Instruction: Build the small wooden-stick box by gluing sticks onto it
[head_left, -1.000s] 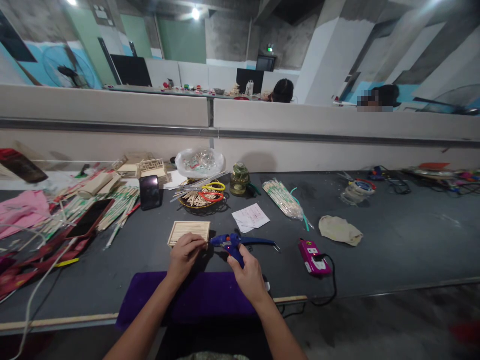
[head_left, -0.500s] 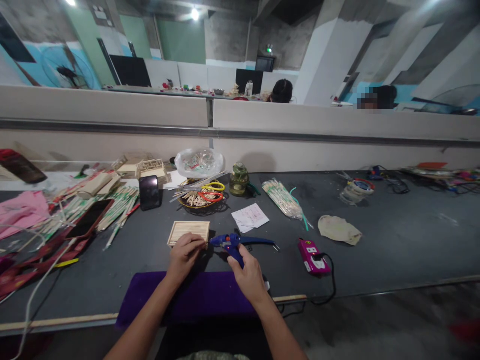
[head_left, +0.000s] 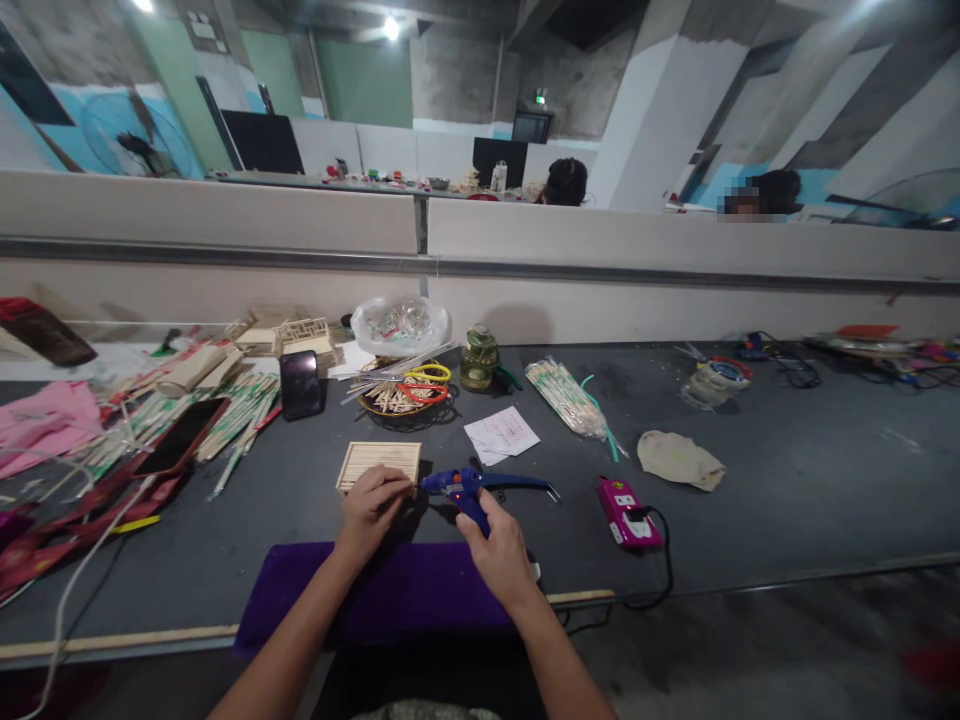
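Observation:
My right hand (head_left: 499,555) is wrapped round the grip of a blue glue gun (head_left: 457,487). The gun's nozzle points left, close to the near right corner of a small slatted panel (head_left: 379,460) made of pale wooden sticks. Over the near edge of that panel lies my left hand (head_left: 371,510), its fingers pressed together at the corner by the nozzle. What exactly the left fingertips pinch is partly hidden. A purple cloth (head_left: 375,600) lies on the table edge beneath my forearms.
Behind the panel stand a basket of sticks (head_left: 397,400) with scissors (head_left: 426,373) and a glass jar (head_left: 478,358). Paper sheets (head_left: 501,436), bagged sticks (head_left: 566,398) and a pink power box (head_left: 628,515) are to the right. Phones (head_left: 301,385) and stick bundles (head_left: 240,415) are left.

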